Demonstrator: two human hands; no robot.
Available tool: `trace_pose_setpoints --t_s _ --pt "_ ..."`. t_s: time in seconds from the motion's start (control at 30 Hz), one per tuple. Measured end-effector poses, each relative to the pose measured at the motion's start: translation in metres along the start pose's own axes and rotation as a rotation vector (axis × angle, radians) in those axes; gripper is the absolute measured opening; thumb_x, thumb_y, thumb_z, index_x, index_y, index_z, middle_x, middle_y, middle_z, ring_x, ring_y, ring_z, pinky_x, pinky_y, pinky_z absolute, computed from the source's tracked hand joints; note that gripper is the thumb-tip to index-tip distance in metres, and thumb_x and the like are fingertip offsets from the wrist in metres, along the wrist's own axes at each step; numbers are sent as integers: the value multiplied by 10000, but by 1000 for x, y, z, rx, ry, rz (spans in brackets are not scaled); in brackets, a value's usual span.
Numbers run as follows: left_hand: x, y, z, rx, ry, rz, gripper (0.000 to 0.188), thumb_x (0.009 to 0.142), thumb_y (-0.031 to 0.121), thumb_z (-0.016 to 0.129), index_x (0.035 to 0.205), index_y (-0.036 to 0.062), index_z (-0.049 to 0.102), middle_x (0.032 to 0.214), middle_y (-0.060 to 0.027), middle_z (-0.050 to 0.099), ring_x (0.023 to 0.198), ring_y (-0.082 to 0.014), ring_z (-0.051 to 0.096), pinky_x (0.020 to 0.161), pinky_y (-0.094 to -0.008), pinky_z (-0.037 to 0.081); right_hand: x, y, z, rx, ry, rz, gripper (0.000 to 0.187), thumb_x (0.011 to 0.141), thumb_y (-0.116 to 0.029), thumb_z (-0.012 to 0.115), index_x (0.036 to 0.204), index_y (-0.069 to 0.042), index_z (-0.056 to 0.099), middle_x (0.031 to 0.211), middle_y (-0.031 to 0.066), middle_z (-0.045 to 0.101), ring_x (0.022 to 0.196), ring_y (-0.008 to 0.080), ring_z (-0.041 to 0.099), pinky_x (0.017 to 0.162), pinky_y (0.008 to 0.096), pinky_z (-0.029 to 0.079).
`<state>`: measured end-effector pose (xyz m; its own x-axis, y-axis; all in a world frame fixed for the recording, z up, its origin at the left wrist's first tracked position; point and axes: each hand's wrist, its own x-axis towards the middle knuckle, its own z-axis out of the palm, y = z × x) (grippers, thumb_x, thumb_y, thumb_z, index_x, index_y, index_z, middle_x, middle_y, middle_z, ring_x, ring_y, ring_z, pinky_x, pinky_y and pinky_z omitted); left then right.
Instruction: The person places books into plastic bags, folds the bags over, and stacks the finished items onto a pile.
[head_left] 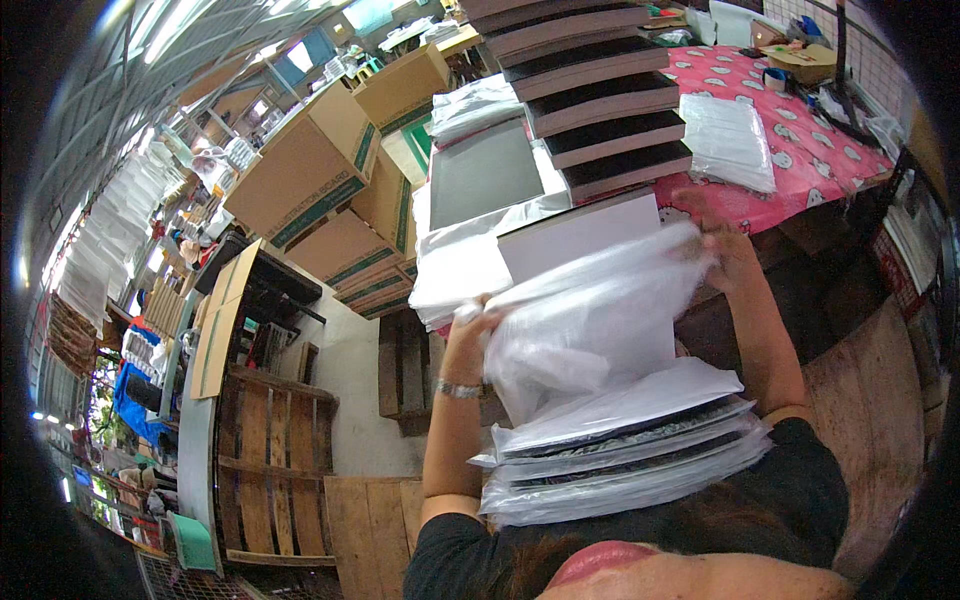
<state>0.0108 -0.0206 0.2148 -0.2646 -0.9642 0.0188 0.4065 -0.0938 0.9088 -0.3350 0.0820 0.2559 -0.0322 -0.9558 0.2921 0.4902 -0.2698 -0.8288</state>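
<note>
Stacked brown cardboard boxes (320, 170) filled the far left, above a wooden pallet (275, 470) on the floor. To the far right stood the counter (800, 130) under a pink patterned cloth, with a staggered pile of dark flat boards (610, 110) on it. Nearer, resting against my front, lay a stack of bagged boards (625, 455), each sealed in thin plastic. Above that stack I held a white board (580, 245) half inside a clear plastic bag (590, 320). The bag looked light, limp and slippery; the board looked stiff and flat, best gripped at its edges. My left hand (478, 325) was closed around the bag's bunched left edge. My right hand (725, 250) was pinched on the bag's far right corner, fingers mostly hidden by the film.
</note>
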Motion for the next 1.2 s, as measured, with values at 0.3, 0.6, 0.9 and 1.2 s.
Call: trace_pose_setpoints --t_s 0.3,0.6,0.9,1.2 --pt "48 -18 51 980 72 286 592 832 34 449 1400 49 281 567 -49 509 472 -106 419 446 -271 368 35 46 -27 -1708 379 -257 588 763 -49 579 1319 -148 415 1065 199 467 825 327 580 739 377 485" --pt "-6 38 20 646 95 -91 253 819 118 612 1057 60 549 670 -21 578 493 -79 483 403 -216 352 -9 -4 -16 -846 168 125 272 727 -65 648 994 -24 611 845 11 629 763 148 604 714 287 473" --pt "28 -16 -13 406 -419 -844 190 846 222 551 960 72 570 731 -12 566 472 -89 454 378 -188 290 -50 118 -109 196 213 512 297 785 -44 610 1076 -20 558 862 66 617 679 139 606 565 278 497" --pt "-32 -145 -84 632 -66 -904 202 837 214 561 975 67 574 740 -6 560 501 -80 454 403 -188 305 -122 204 -210 -1003 -373 870 307 738 -61 619 1044 -42 611 1129 80 560 973 210 549 809 344 465"
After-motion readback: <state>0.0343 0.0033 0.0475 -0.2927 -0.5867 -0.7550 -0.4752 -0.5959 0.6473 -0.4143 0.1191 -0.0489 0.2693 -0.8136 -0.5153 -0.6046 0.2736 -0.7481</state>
